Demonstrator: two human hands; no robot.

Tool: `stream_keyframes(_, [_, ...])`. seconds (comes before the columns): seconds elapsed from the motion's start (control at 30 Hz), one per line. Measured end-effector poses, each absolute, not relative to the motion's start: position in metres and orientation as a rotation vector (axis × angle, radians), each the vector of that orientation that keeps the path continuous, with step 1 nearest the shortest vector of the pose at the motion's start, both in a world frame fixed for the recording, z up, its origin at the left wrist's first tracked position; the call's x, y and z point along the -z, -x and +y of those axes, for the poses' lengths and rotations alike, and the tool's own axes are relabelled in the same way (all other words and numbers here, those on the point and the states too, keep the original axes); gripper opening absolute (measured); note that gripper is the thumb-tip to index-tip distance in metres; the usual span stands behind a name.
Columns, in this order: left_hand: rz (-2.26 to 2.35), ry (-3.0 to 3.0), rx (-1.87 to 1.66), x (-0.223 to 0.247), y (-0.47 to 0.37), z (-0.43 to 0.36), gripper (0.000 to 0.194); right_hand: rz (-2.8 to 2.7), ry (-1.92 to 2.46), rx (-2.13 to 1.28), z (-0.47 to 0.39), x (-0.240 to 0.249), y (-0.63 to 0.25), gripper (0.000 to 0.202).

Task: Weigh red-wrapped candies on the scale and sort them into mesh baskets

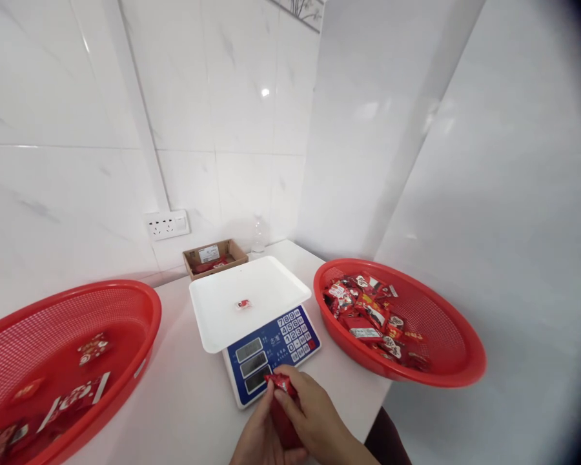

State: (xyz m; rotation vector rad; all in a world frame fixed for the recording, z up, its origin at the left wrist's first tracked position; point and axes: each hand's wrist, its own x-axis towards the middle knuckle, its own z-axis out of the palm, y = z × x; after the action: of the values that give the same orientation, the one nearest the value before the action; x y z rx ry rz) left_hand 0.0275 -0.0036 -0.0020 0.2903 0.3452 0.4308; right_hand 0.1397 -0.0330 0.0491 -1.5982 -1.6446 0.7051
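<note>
Both my hands meet at the bottom middle of the view, in front of the scale. My left hand (259, 439) and my right hand (317, 420) together grip a red packet (283, 403), pinching its crumpled top. Just beyond them stands a blue electronic scale (271, 352) with a white weighing tray (232, 310). One small red-and-white candy (243, 303) lies in the middle of the tray.
A red mesh basket (455, 368) at the right holds several red wrapped candies. Another red basket (126, 303) at the left holds several packets. An open cardboard box (215, 256) sits against the tiled wall under a white socket (167, 224). The white table ends at the right.
</note>
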Motion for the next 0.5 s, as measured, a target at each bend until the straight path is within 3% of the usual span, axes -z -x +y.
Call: stream_keyframes(0.5, [0.562,-0.401,-0.492,-0.004,-0.026,-0.005,0.03,-1.327,1.494,-0.799,-0.032,-0.063,-0.152,0.021])
